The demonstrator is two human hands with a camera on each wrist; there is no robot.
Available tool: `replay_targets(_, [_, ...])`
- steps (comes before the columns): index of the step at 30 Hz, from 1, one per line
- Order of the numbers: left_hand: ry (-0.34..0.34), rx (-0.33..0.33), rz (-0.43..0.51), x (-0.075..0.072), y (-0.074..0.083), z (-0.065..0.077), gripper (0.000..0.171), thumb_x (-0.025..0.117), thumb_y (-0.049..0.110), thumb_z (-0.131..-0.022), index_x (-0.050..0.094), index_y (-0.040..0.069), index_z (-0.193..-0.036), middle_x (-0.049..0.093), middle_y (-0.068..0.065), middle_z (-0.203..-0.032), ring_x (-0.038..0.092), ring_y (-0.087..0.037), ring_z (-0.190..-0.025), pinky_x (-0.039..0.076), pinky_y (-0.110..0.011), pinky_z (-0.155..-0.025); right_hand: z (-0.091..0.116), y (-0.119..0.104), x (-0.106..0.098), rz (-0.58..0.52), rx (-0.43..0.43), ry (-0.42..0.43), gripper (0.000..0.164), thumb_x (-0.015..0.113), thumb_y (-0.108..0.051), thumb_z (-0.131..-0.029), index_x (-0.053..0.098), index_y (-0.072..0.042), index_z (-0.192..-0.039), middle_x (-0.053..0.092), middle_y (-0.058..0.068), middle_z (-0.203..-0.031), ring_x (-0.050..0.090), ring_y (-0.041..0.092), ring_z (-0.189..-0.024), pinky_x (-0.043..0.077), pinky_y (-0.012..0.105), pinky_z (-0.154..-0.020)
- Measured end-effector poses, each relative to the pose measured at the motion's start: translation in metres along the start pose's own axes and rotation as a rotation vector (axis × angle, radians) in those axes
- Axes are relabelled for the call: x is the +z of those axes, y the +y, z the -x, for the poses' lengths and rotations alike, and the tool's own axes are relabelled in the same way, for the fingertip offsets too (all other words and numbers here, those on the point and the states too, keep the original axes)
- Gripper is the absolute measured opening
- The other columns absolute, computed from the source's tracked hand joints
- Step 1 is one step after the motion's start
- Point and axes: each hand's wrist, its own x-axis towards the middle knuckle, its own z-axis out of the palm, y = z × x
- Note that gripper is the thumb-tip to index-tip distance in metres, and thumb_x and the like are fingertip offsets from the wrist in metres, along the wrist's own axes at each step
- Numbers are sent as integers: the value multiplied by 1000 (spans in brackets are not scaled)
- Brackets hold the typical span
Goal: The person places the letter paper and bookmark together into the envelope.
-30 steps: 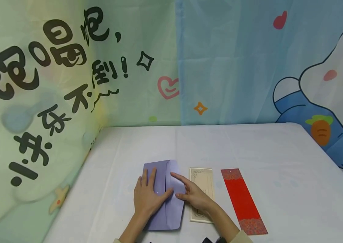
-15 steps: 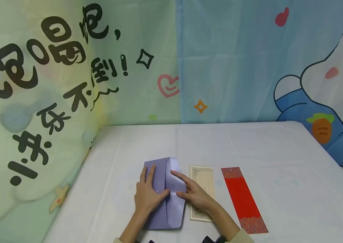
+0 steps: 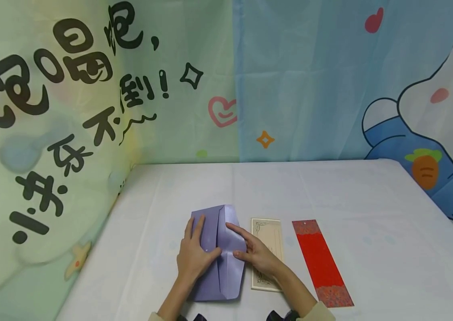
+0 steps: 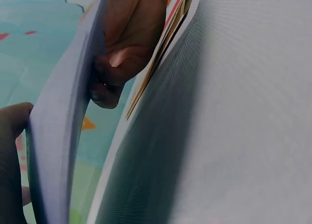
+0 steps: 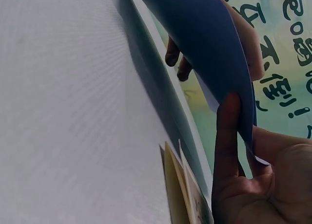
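Note:
A lavender paper envelope [image 3: 226, 281], its long flap lying along the right side, is held raised and slightly bent, with a shadow beneath it in the left wrist view. My left hand [image 3: 194, 258] holds its left side, thumb across the front; in the right wrist view that hand's fingertips [image 5: 171, 53] show past the envelope's far edge. At the right edge, my right hand [image 3: 260, 256] pinches the envelope [image 5: 209, 44] between thumb and fingers, one finger behind it. Whether anything is inside the envelope, I cannot tell.
A cream card [image 3: 266, 229] with an ornate printed border lies partly under my right forearm. Farther right is a long red paper strip [image 3: 322, 263] with patterned ends. A white cloth covers the table [image 3: 391, 249], and printed curtains [image 3: 298, 80] stand behind and at the left.
The envelope's top edge has tilted up a little and its right side bows more. The left thumb has slid slightly left; both hands keep hold. The head view has shifted slightly.

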Motion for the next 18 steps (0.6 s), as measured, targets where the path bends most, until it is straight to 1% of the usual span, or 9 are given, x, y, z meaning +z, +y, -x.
replay_targets(2, [17, -1, -5, 1, -1, 0, 92, 71, 44, -57, 37, 31, -142, 30, -5, -147, 55, -35, -93, 44, -41, -51, 0, -1, 1, -6, 15, -1, 70, 53, 4, -89, 18, -10, -148, 16, 21, -149, 41, 32, -122, 49, 42, -82])
replay_targets(5, [30, 0, -40, 5, -3, 0, 93, 71, 45, -55, 39, 31, -141, 29, -5, -147, 54, -34, -90, 42, -39, -49, 1, -1, 2, -18, 52, 7, 72, 54, 2, -89, 16, -12, -148, 23, 26, -145, 48, 33, -116, 49, 43, -81])
replay_targets(9, [21, 4, -108, 9, -5, -1, 92, 69, 49, -55, 40, 30, -140, 27, -5, -148, 53, -33, -87, 40, -37, -45, 2, -2, 4, 5, 104, 44, 73, 55, 3, -88, 17, -12, -148, 33, 31, -137, 53, 34, -109, 50, 42, -78])
replay_targets(11, [11, 3, -132, 10, -5, 0, 92, 68, 51, -55, 41, 30, -140, 26, -5, -148, 52, -33, -86, 39, -37, -45, 3, -3, 6, 41, 119, 70, 72, 54, 4, -88, 17, -10, -148, 38, 33, -132, 55, 35, -107, 51, 39, -77])
replay_targets(13, [5, 1, -147, 11, -5, 0, 91, 67, 51, -55, 41, 30, -140, 25, -5, -148, 51, -33, -86, 39, -37, -45, 6, -5, 8, 105, 125, 107, 70, 55, 5, -88, 20, -9, -147, 42, 33, -130, 55, 36, -106, 51, 36, -77])
replay_targets(14, [4, -1, -151, 11, -5, 0, 91, 67, 51, -55, 41, 30, -139, 26, -6, -148, 51, -34, -85, 39, -37, -45, 7, -7, 8, 156, 125, 134, 69, 55, 4, -87, 22, -8, -146, 44, 31, -129, 57, 34, -104, 51, 34, -76])
replay_targets(16, [6, -7, -156, 11, -5, 1, 91, 68, 51, -54, 42, 30, -139, 26, -6, -148, 51, -34, -85, 40, -38, -45, 12, -10, 9, 309, 113, 205, 66, 58, 3, -86, 28, -8, -144, 50, 25, -125, 59, 30, -98, 50, 31, -76])
replay_targets(18, [7, -15, -165, 11, -5, 1, 92, 68, 51, -53, 42, 31, -139, 27, -6, -148, 51, -35, -85, 40, -39, -45, 18, -13, 8, 494, 106, 302, 63, 61, 1, -84, 36, -10, -141, 55, 16, -124, 58, 24, -98, 48, 31, -80])
